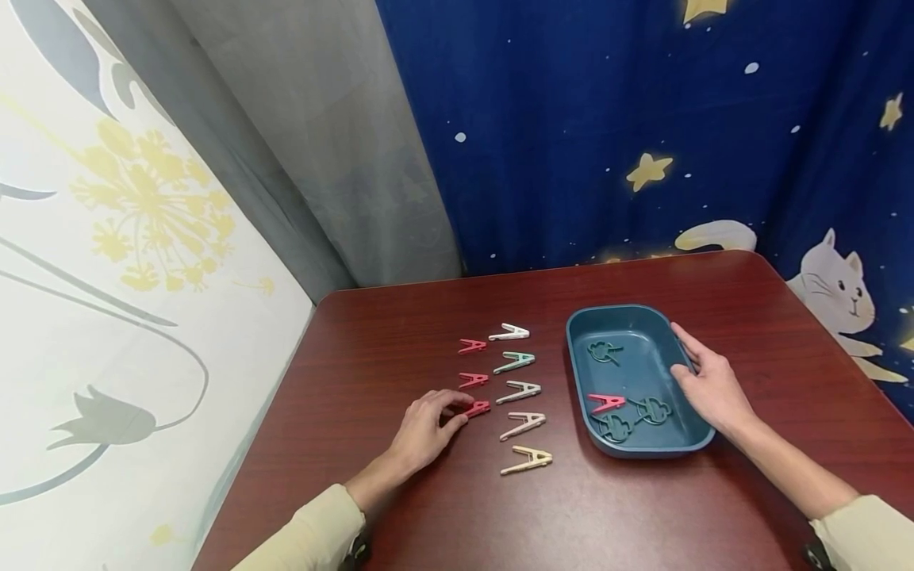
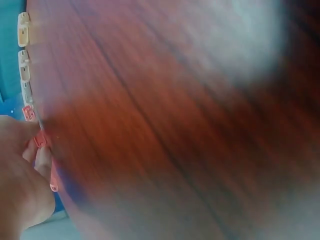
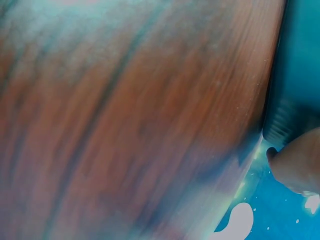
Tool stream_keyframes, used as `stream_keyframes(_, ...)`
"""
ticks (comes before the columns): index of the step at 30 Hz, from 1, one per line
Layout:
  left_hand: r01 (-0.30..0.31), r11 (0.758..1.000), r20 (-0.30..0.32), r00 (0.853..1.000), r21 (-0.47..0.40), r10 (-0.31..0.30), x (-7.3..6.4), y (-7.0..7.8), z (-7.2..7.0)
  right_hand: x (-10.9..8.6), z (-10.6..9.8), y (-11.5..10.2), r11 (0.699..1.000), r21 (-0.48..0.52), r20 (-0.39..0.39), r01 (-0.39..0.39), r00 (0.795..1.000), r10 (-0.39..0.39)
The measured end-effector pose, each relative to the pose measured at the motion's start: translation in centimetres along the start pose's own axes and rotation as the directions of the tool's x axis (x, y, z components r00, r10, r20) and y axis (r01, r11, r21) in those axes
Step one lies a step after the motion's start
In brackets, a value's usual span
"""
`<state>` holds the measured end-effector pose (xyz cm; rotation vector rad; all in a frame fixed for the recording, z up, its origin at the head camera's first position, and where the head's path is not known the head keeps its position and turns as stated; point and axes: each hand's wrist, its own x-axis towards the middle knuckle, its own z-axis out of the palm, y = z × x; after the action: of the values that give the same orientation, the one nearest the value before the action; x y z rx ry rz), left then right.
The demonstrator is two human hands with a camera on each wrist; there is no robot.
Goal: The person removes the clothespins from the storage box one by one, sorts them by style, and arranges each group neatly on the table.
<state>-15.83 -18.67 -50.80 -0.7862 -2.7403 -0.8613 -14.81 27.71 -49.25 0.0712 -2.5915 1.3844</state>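
Observation:
My left hand (image 1: 426, 432) pinches a red clothespin (image 1: 478, 408) between thumb and fingers on the table. In the left wrist view, the same hand (image 2: 25, 175) has its fingertips on the red clothespin (image 2: 41, 139). Two more red clothespins (image 1: 473, 379) lie beyond it in a column. My right hand (image 1: 714, 388) grips the right wall of a dark blue plastic tray (image 1: 646, 454), thumb over the rim and fingers outside. The tray holds a red clothespin (image 1: 606, 403) and several dark green cloud-shaped clips (image 1: 604, 352). The right wrist view shows part of that hand (image 3: 297, 162) by the tray (image 3: 295, 65).
Between left hand and tray runs a column of clothespins: a white one (image 1: 510, 332), a green one (image 1: 515, 362), two pale ones (image 1: 524, 426) and a yellow one (image 1: 527, 460). They lie on a dark red wooden table (image 1: 400, 333). A blue curtain (image 1: 557, 159) hangs behind.

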Motion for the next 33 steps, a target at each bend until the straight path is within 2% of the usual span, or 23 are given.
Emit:
stream_keyframes(10,-0.039,0.999,0.023,0.999,0.025,0.038,0.2,-0.8,-0.1,0.1,0.0,0.1,1.0,-0.001,-0.002,0.002,1.0,-0.002)
stream_keyframes(27,-0.024,0.999,0.084,0.996,-0.047,0.028,0.5,-1.5,-0.2,0.0,0.0,0.0,1.0,0.002,-0.004,-0.002,1.0,0.002)
stream_keyframes(33,-0.048,0.993,0.082,0.995,-0.106,0.057,0.8,-1.1,-0.6,0.0,0.0,0.0,1.0,-0.007,-0.007,0.003,1.0,-0.003)
